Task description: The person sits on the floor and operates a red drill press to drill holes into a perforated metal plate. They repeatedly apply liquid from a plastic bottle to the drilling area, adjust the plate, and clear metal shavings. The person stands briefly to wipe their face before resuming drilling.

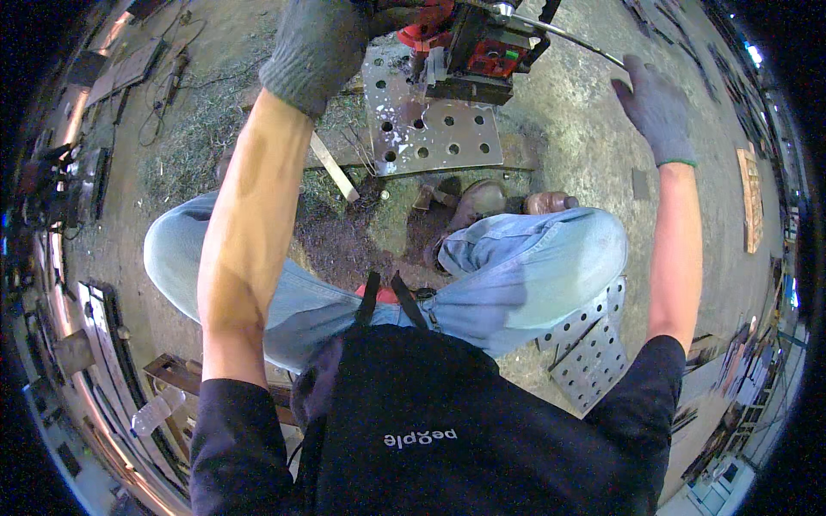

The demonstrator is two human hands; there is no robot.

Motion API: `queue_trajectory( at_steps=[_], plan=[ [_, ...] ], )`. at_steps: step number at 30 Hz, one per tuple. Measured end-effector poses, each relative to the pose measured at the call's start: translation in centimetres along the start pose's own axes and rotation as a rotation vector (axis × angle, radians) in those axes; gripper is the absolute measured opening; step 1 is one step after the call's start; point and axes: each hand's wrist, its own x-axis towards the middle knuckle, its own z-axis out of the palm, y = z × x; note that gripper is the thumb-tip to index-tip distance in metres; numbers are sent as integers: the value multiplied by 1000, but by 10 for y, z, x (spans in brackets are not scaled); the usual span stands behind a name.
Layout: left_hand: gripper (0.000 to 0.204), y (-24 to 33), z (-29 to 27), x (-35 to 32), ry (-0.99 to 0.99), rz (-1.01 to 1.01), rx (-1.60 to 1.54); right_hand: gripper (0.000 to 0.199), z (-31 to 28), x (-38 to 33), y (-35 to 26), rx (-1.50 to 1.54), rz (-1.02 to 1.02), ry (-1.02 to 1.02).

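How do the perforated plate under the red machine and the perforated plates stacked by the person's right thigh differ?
The plate under the red machine lies flat on the ground and shows a few widely spaced large holes. The stacked plates lie overlapping beside the thigh, with many small, tightly packed holes. The first is worked on; neither hand is near the stack. Both look like grey metal.

Perforated steel plate [434,129] on dirt floor [568,112]

1. Your left hand [317,47] – in a dark grey glove – rests on the red drill machine [471,45].
2. Your right hand [656,107] touches its long thin handle [578,39].
3. The machine sits on a metal plate with holes [430,129].
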Motion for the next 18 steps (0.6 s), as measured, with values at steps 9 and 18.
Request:
queue_trajectory(
  at_steps=[9, 18],
  plan=[
    [40, 28, -23, 30, 114, 79, 160, 44, 16, 27, 6, 151, -45, -43],
    [28, 53, 14, -18, 21, -76, 821, 52, -11, -12, 62, 95, 82, 97]
  ],
)
